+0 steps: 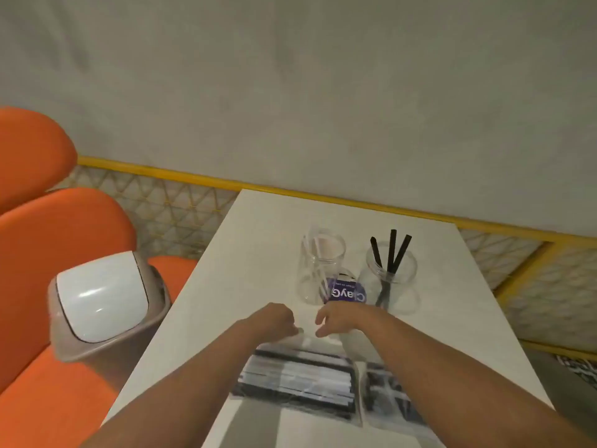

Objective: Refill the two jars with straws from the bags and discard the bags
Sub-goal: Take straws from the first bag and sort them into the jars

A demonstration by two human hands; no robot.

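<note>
On table (252, 253), near edge, straw bag (292, 405), straws (300, 378) lying left-to-right

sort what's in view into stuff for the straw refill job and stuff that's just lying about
For the job: jar with white straws, jar with black straws, left bag of straws, right bag, swing-lid bin.

Just lying about: purple-labelled item between the jars, orange seats.
</note>
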